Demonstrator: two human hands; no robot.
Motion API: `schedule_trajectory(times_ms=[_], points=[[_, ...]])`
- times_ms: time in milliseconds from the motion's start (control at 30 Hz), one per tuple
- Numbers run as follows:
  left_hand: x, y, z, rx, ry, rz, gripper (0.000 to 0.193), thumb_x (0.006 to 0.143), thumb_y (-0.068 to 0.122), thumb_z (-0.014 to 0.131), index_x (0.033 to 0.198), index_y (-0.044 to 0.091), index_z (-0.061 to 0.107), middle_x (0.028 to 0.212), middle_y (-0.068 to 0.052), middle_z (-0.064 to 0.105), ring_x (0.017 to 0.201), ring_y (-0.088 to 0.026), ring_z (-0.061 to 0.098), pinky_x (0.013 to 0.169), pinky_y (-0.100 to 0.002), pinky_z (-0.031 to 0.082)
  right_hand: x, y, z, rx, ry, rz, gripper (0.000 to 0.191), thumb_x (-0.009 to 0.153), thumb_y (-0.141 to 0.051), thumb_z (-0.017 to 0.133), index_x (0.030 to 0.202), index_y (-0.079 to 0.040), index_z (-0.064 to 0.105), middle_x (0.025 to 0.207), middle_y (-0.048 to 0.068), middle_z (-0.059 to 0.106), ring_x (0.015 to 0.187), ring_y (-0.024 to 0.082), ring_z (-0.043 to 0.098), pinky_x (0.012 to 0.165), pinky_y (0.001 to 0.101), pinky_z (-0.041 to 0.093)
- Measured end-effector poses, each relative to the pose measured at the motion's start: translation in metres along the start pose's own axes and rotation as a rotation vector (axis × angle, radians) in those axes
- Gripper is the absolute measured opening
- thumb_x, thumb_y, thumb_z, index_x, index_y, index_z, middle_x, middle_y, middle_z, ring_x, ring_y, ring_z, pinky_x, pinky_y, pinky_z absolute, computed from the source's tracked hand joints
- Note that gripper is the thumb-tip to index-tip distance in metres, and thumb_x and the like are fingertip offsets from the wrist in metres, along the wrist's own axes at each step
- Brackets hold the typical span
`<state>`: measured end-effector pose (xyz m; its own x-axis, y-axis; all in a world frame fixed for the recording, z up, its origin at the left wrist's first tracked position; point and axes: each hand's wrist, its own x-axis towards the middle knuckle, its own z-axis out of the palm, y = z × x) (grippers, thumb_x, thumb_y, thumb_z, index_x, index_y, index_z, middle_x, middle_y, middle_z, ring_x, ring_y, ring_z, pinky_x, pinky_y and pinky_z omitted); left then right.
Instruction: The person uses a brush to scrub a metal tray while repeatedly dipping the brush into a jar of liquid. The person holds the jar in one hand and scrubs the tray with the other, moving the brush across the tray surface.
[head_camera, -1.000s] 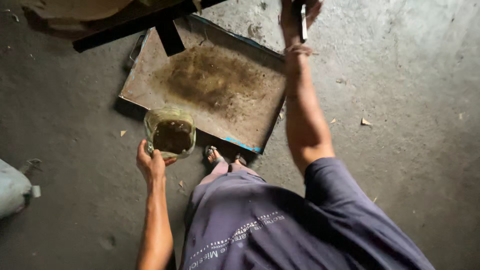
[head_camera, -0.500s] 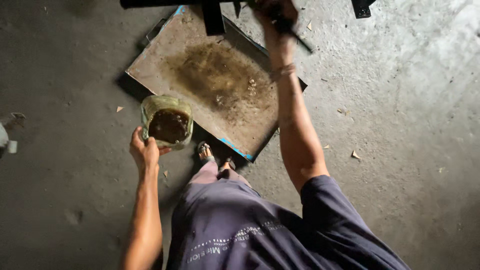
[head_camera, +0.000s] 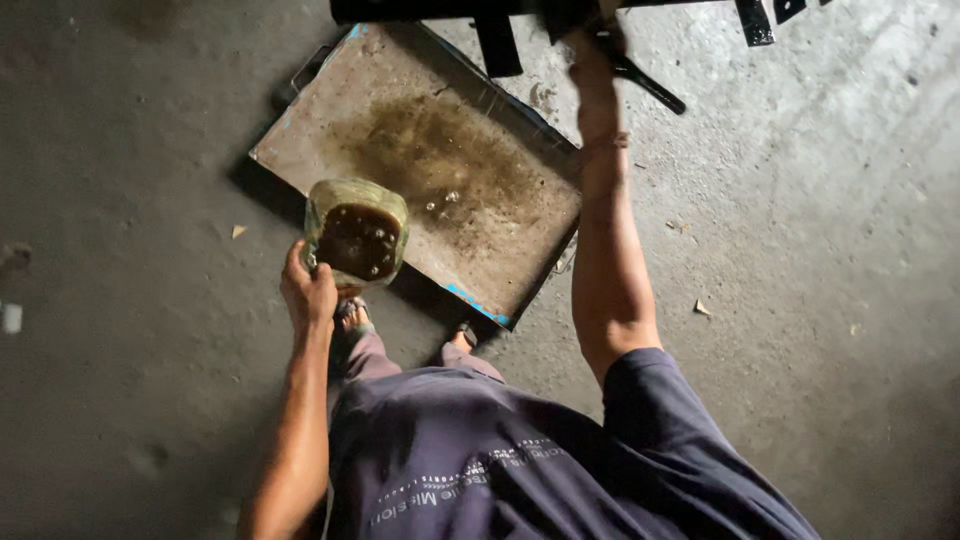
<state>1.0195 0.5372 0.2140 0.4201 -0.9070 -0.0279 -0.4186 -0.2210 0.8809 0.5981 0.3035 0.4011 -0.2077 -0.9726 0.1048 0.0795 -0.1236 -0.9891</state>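
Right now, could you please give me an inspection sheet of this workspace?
Surface: grey concrete floor, stained.
Job's things: clear plastic jar of dark brown liquid; flat rusty metal tray with a dark oily patch; black metal tool.
Clutter: small pale scraps on the floor.
Grippers: left hand holds the jar over the tray's edge; right hand grips the tool.
Cables: nothing seen.
Surroundings: black metal frame overhead.

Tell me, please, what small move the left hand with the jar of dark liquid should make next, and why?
Probably shift the jar a little further over the stained tray. The left hand holds it by the tray's near edge, full of dark liquid, so drips could reach the concrete floor. The right hand is busy on the black frame.
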Motion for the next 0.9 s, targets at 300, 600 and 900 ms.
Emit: schedule_trajectory(times_ms=[300, 600, 900], points=[[0.059, 0.011, -0.004, 0.092, -0.166, 0.045, 0.053, 0.09, 0.012, 0.061, 0.141, 0.001, 0.057, 0.133, -0.027, 0.064, 0.118, -0.044, 0.063, 0.102, -0.052, 0.052, -0.01, 0.001, 0.017, 0.026, 0.09, 0.022, 0.034, 0.107, -0.035, 0.068, 0.125, -0.006, 0.071, 0.113, 0.002, 0.06, 0.1, 0.013, 0.057, 0.094, 0.0325, 0.055], [0.09, 0.033, 0.016, -0.04, -0.264, 0.35, 0.056, 0.088, 0.009, 0.06, 0.142, -0.002, 0.052, 0.131, -0.029, 0.066, 0.119, -0.044, 0.066, 0.103, -0.051, 0.054, -0.148, -0.014, 0.065, 0.064, 0.166, -0.156, 0.01, 0.111, -0.016, 0.071, 0.111, -0.008, 0.064, 0.095, -0.005, 0.056, 0.083, 0.007, 0.047, 0.077, 0.026, 0.041], [0.075, 0.09, 0.023, -0.114, -0.444, 0.513, 0.062, 0.088, 0.0, 0.064, 0.148, 0.003, 0.049, 0.118, -0.027, 0.071, 0.105, -0.042, 0.074, 0.089, -0.049, 0.062, -0.172, 0.09, 0.185, -1.156, -0.464, 0.134, 0.039, 0.08, -0.029, 0.079, 0.115, -0.015, 0.068, 0.098, 0.004, 0.074, 0.089, 0.019, 0.073, 0.074, 0.0352, 0.058]])
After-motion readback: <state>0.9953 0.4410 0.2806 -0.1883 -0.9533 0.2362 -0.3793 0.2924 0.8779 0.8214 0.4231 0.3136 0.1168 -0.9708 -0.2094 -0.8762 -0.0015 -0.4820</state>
